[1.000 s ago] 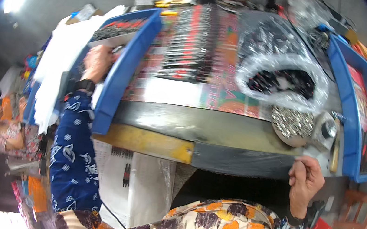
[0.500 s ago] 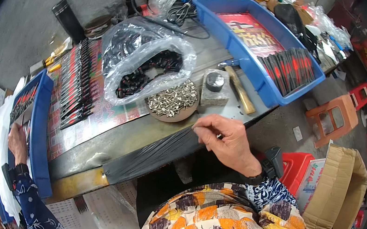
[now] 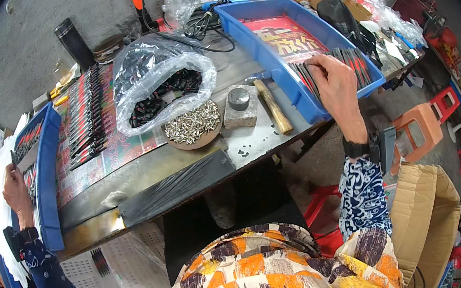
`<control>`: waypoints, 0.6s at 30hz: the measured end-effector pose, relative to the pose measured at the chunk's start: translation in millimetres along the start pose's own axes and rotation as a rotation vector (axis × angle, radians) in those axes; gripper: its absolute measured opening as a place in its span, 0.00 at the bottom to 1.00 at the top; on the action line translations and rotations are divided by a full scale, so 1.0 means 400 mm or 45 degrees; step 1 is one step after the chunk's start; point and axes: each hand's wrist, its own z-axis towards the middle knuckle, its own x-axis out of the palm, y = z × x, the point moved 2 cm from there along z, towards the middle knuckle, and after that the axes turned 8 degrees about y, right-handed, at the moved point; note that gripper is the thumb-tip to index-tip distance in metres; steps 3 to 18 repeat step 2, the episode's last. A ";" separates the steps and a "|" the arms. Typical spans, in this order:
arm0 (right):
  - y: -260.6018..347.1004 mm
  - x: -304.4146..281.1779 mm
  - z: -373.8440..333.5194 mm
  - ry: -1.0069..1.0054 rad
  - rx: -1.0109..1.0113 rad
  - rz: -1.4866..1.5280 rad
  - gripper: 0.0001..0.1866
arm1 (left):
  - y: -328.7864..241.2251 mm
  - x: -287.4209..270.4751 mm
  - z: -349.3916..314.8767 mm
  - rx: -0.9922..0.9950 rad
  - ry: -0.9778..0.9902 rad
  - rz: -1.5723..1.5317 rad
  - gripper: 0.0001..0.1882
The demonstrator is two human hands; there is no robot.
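- Right hand is over the near wall of the blue tray at the right end of the workbench, fingers curled down onto the bundle of slim dark rods lying inside it; it pinches at them, though exactly how many it has is too small to tell.
- The rods sit in the tray's right half, on a red printed sheet that lines the bottom.
- Left hand is far off at the bench's left end, closed on the outer edge of a second blue tray, which is tipped up on its side there with more dark rods in it.
- Between the two trays: a row of the same rods laid out on a printed sheet, then a clear plastic bag of small black pieces.
- Just right of the bag, a round dish of small shiny metal caps.
- Beside that, a stone block with a metal cylinder on top, and a hammer lying against the tray's near wall.
- A cardboard box stands on the floor to the right, beyond an orange stool.
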 end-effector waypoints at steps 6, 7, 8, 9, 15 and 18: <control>-0.046 0.016 0.015 -0.066 -0.020 -0.091 0.08 | -0.028 -0.015 -0.008 -0.096 0.062 -0.177 0.17; -0.046 0.016 0.015 -0.066 -0.020 -0.091 0.08 | -0.028 -0.015 -0.008 -0.096 0.062 -0.177 0.17; -0.046 0.016 0.015 -0.066 -0.020 -0.091 0.08 | -0.028 -0.015 -0.008 -0.096 0.062 -0.177 0.17; -0.046 0.016 0.015 -0.066 -0.020 -0.091 0.08 | -0.028 -0.015 -0.008 -0.096 0.062 -0.177 0.17; -0.046 0.016 0.015 -0.066 -0.020 -0.091 0.08 | -0.028 -0.015 -0.008 -0.096 0.062 -0.177 0.17; -0.046 0.016 0.015 -0.066 -0.020 -0.091 0.08 | -0.028 -0.015 -0.008 -0.096 0.062 -0.177 0.17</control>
